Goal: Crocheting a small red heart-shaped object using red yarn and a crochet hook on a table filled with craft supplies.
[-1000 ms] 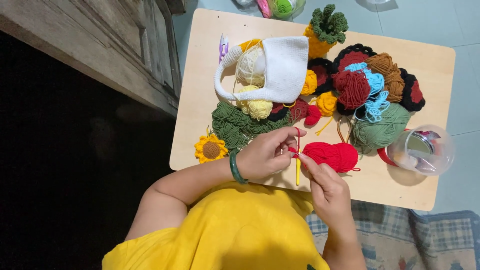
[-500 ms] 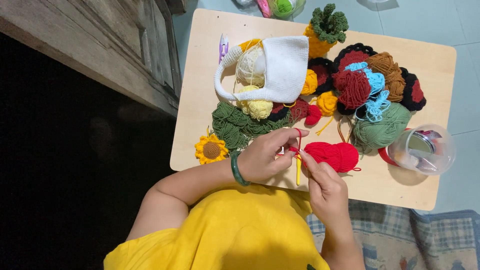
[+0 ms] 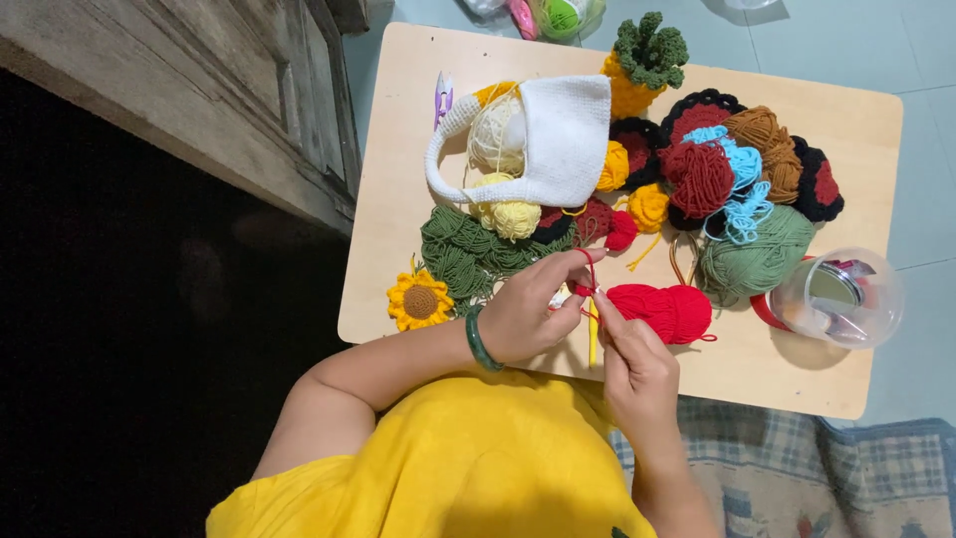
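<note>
Left hand [image 3: 526, 314]: fingers closed, a small red crochet piece [image 3: 583, 290] is pinched, red strand looped over the index finger. A green bangle [image 3: 479, 342] is worn on that wrist.

Right hand [image 3: 637, 364]: fingers closed on a yellow hook [image 3: 593, 344], tip held at the red piece.

Landmark: red yarn ball [image 3: 665, 311], lying on the counter [image 3: 797, 374]. Both hands are just left of it, the piece close to its left end, near the counter's front edge. A clear cup [image 3: 836, 297] is set right of the ball. Green yarn [image 3: 754, 254] lies just behind it. A green leaf pile [image 3: 463, 249] and a sunflower [image 3: 419, 300] lie well left of it. A white bag [image 3: 553, 139] holding pale yarn sits far behind it, to the left.
</note>
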